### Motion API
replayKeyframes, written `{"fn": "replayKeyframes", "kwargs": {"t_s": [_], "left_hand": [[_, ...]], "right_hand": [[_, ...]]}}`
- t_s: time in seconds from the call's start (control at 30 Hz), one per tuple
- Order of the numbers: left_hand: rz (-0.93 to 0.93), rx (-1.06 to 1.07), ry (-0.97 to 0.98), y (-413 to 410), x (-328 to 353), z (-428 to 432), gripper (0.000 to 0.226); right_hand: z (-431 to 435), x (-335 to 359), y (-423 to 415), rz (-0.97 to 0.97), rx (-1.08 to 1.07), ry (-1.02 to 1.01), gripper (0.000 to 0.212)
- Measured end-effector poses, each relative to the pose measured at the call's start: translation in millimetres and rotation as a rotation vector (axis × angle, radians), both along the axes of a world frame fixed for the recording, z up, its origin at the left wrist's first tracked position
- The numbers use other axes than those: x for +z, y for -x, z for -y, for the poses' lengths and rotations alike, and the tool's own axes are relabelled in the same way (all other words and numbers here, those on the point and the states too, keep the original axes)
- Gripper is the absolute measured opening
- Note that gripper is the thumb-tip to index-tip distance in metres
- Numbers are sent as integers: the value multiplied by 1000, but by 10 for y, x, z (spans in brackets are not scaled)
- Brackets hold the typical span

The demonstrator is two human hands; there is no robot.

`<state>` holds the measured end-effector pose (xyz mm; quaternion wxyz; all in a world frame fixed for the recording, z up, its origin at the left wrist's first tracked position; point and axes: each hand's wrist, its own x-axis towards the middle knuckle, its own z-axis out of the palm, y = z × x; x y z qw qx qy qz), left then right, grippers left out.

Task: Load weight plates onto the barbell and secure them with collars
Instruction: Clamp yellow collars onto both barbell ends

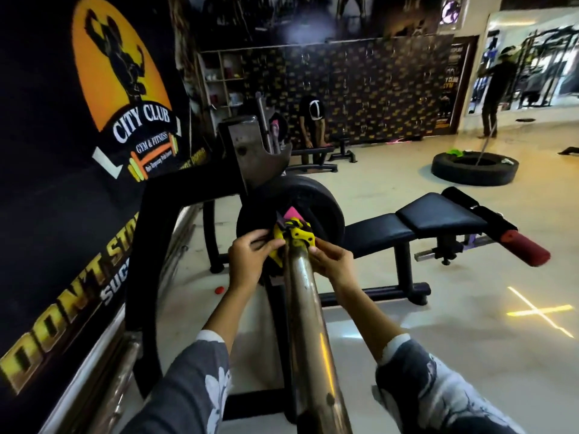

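Observation:
A steel barbell sleeve [308, 324] runs away from me toward a black weight plate [326, 208] that sits on it. A yellow clamp collar [296, 238] is on the sleeve right against the plate, with a pink tab above it. My left hand [250, 261] grips the collar's left side. On the right side of the collar, my right hand [333, 261] pinches it with the fingertips. The collar's lower half is hidden behind my fingers and the bar.
The bar lies in a black bench rack [247, 151] beside a banner wall [78, 151]. A black padded bench [416, 219] stands to the right. A tyre [474, 172] lies on the floor farther back. Two persons are in the background.

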<state>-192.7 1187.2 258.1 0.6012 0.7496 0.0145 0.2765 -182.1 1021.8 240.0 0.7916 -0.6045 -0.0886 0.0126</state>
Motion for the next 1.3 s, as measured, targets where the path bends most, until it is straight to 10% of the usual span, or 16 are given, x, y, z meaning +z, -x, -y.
{"fn": "replayKeyframes", "kwargs": {"t_s": [0.33, 0.5, 0.9, 1.3], "left_hand": [[51, 188, -835, -96, 461, -215, 124], [-160, -8, -738, -186, 633, -234, 128], [-160, 43, -757, -228, 629, -229, 128], [-98, 97, -705, -190, 613, -156, 125]], "right_hand": [[57, -193, -123, 53, 113, -89, 35], [118, -57, -30, -118, 171, -64, 32], [-221, 946, -286, -352, 211, 664, 114], [178, 567, -298, -478, 417, 161, 76]]}}
